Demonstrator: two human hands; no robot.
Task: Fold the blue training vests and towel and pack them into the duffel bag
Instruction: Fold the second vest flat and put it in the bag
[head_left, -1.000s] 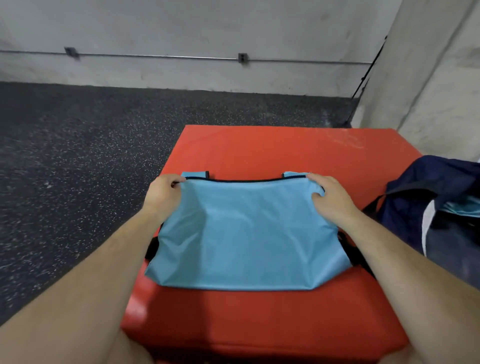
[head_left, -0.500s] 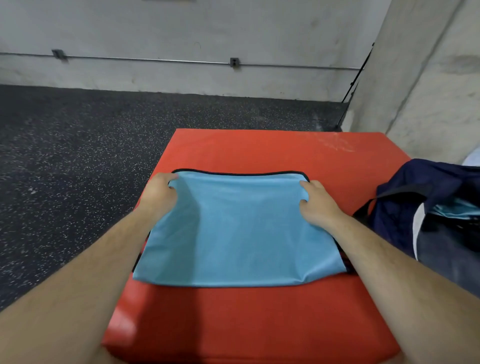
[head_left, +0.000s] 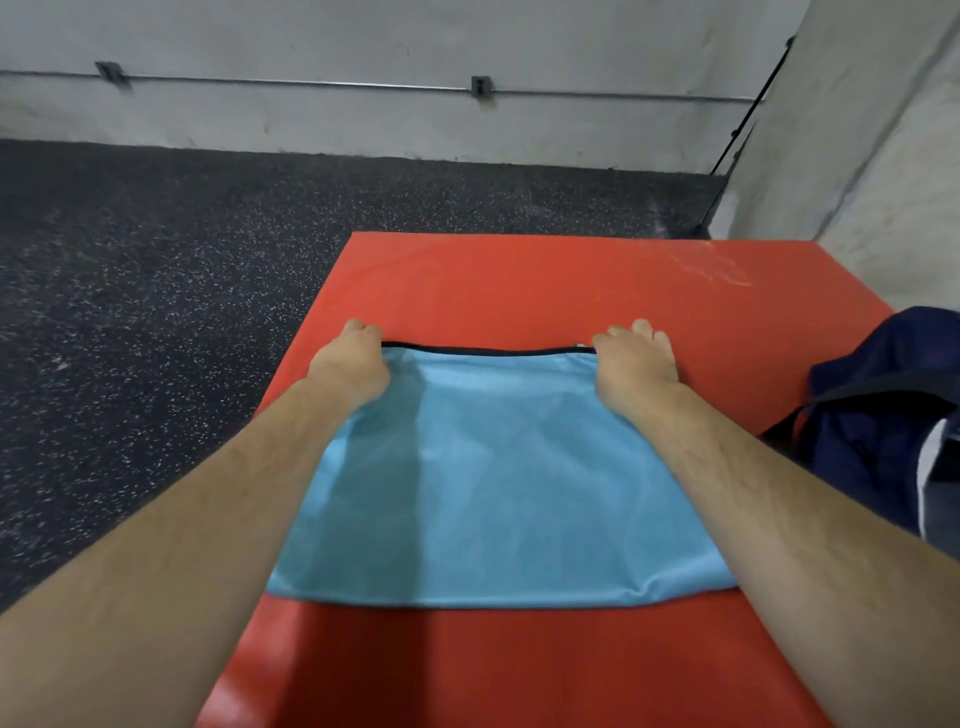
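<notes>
A light blue training vest (head_left: 493, 467) with black trim lies folded flat on the red mat (head_left: 519, 280). My left hand (head_left: 350, 358) pinches its far left corner, fingers curled over the black edge. At the far right corner my right hand (head_left: 634, 358) holds the fabric between thumb and fingers, low against the mat. Both forearms stretch over the vest's side edges. The navy duffel bag (head_left: 883, 415) sits at the mat's right edge, partly cut off by the frame; its inside is not visible.
Dark speckled rubber floor (head_left: 156, 312) lies to the left of and beyond the mat. A grey wall with a metal pipe (head_left: 311, 85) runs along the back, and a concrete column (head_left: 857, 156) stands at the right.
Both hands carried the vest's upper edge away from me and lowered it onto the mat. The shoulder straps seen earlier are now covered, and the fabric lies flatter and longer.
</notes>
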